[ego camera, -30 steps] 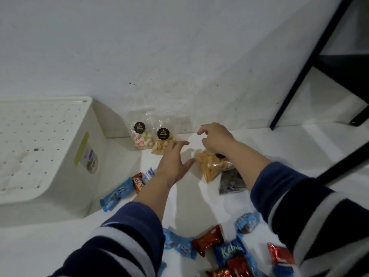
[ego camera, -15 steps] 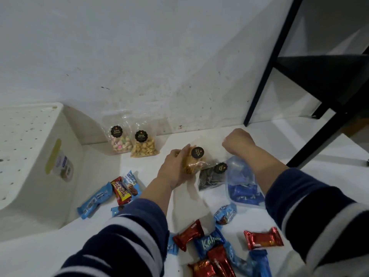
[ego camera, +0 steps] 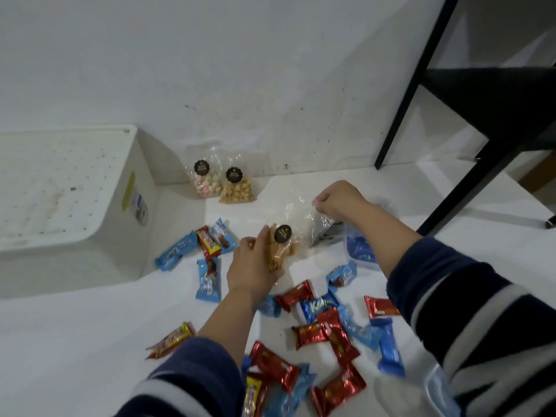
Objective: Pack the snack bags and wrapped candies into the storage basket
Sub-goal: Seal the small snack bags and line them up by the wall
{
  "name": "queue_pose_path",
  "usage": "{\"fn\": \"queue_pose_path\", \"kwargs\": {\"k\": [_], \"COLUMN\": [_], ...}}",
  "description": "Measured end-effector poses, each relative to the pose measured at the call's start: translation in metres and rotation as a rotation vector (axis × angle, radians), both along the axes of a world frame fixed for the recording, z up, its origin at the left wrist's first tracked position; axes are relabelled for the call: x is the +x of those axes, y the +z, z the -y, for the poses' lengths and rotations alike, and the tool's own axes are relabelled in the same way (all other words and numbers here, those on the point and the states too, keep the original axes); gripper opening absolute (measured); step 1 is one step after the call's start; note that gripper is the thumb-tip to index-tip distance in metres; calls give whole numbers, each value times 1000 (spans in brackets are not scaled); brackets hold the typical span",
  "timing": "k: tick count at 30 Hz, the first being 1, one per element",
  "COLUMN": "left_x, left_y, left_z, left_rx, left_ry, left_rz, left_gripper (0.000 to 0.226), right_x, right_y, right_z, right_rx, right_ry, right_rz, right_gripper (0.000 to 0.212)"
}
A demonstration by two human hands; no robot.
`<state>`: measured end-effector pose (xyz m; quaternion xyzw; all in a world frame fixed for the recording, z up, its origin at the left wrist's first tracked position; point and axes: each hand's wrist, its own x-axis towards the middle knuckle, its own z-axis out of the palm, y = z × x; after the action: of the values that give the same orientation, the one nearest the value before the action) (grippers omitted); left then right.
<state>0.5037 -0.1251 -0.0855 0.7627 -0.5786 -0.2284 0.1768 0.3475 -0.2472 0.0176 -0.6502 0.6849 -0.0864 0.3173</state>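
the left hand (ego camera: 251, 264) curls around the lower part of a clear snack bag of golden crisps (ego camera: 278, 249) with a black round sticker, holding it just above the white surface (ego camera: 90, 326). the right hand (ego camera: 338, 200) is closed, pinching the crinkled clear top of a dark snack bag (ego camera: 323, 228). red and blue wrapped candies (ego camera: 328, 329) lie scattered near the forearms. two more snack bags (ego camera: 222, 185) lean at the wall (ego camera: 210, 70). the white perforated storage basket (ego camera: 69, 188) sits well to the left.
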Motion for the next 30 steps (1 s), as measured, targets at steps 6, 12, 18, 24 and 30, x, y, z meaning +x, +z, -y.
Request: {"fn": "queue_pose_path", "kwargs": {"k": [6, 12, 18, 24, 30], "left_x": [-1, -6, -6, -5, -1], "left_y": [4, -1, -1, -3, -6], "left_z": [-18, -23, -24, -25, -27], "left_rx": [24, 13, 23, 43, 21], "left_ry": [14, 49, 37, 35, 21], "left_rz": [48, 70, 84, 84, 57], "left_gripper": [90, 91, 92, 93, 97], "right_x": [-5, -3, -4, 0, 9], "right_y": [10, 2, -9, -8, -8], "right_z": [-25, -38, -36, -34, -39], "right_rx": [92, 58, -62, -64, -113], "right_ry": [109, 110, -60, -54, -44], "right_rz": [-30, -195, -119, -65, -157], "right_gripper": [19, 11, 28, 27, 21]}}
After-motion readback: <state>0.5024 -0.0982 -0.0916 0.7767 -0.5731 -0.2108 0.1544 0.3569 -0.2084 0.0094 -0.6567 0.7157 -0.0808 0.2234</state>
